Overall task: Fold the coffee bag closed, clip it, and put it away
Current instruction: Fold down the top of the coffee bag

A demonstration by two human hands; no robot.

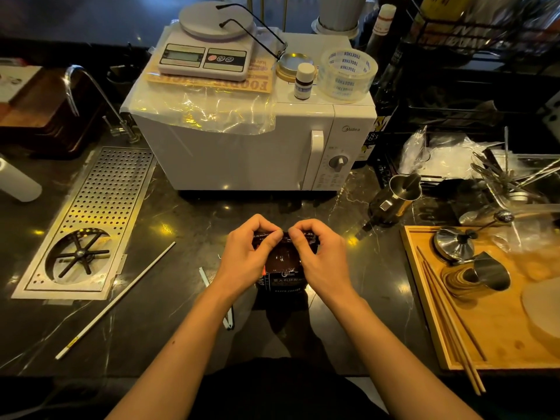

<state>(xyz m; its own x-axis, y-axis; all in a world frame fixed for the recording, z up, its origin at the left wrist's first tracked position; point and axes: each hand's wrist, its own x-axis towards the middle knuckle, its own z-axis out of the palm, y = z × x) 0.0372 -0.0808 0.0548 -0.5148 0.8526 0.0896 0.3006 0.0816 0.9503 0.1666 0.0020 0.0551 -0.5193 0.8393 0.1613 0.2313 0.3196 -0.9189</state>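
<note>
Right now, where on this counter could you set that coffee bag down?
Bare dark counter lies between the perforated drain grate, the microwave and the hands. The right is crowded: wooden tray, steel pitcher.

I count one coffee bag [283, 268], one microwave [242, 153] and one scale [206, 53]. One tape roll [348, 75], one small bottle [304, 81] and two white clip sticks [115, 300] [204, 277].

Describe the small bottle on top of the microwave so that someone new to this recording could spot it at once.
Start at the white microwave behind the hands. On its top, towards the right, the small bottle stands upright between a round gold tin lid and a big roll of clear tape. It alone there is tall and narrow, with a white cap and dark label.
</note>
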